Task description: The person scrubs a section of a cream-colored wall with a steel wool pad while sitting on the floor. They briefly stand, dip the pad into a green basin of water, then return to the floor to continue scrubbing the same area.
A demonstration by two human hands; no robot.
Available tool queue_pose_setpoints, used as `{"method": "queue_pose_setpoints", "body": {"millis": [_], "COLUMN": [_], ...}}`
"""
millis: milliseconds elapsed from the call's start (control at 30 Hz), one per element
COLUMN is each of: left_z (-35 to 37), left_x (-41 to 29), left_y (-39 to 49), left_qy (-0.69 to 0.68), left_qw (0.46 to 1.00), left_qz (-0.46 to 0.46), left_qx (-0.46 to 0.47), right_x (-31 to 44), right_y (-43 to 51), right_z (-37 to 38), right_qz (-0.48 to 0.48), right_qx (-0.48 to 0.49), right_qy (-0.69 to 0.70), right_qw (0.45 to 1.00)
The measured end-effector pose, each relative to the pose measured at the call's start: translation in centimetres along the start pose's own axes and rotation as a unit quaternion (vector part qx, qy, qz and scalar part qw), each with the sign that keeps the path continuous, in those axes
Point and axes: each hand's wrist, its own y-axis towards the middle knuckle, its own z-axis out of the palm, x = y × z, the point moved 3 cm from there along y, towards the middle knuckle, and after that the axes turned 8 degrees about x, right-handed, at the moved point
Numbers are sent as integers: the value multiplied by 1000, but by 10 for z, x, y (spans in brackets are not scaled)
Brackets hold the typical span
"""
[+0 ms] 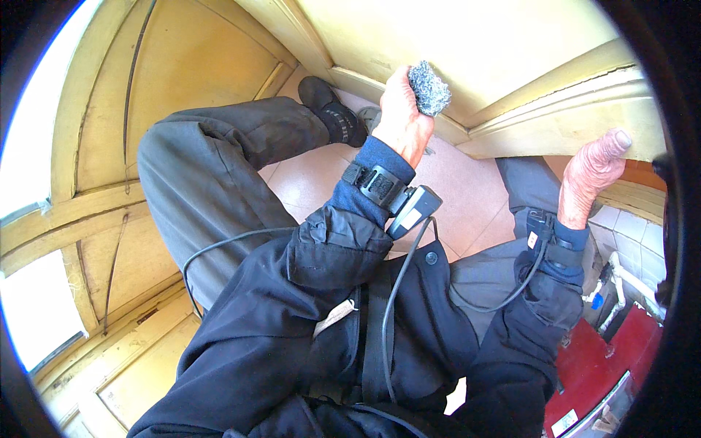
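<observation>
In the head view, a grey steel-wool scouring pad (429, 88) is gripped in my left hand (402, 117), just in front of a pale yellow wooden panel (438, 41). The pad sticks out past my curled fingers. My right hand (591, 164) is at the right, by the edge of the panel's moulded rail (558, 123). Its thumb points up and its other fingers are hidden, so whether it grips the edge cannot be told. Each wrist wears a strapped black device (415, 211) with a cable.
Yellow wooden panelling (191, 65) stands at the left, with a hanging dark cord (133, 87). Pink floor tiles (312, 169) lie between my legs. At the lower right are white pipes (619, 279) with a blue valve handle (597, 301), and a red board (586, 361).
</observation>
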Motion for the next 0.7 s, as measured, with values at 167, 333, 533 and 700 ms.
{"method": "queue_pose_setpoints", "body": {"millis": [167,333,533,700], "left_z": [-2,-3,-3,-3], "left_x": [0,0,-3,-9], "left_y": [2,3,1,3], "left_qy": [-9,-11,-29,-53], "left_qw": [1000,999,999,996], "left_qz": [-2,-11,-17,-35], "left_qx": [12,33,23,61], "right_x": [0,1,4,4], "right_y": [0,1,-1,-2], "right_z": [0,0,0,0], "right_qz": [-8,6,5,10], "right_qx": [-8,12,1,2], "right_qy": [2,-10,0,19], "right_qw": [1000,1000,1000,1000]}}
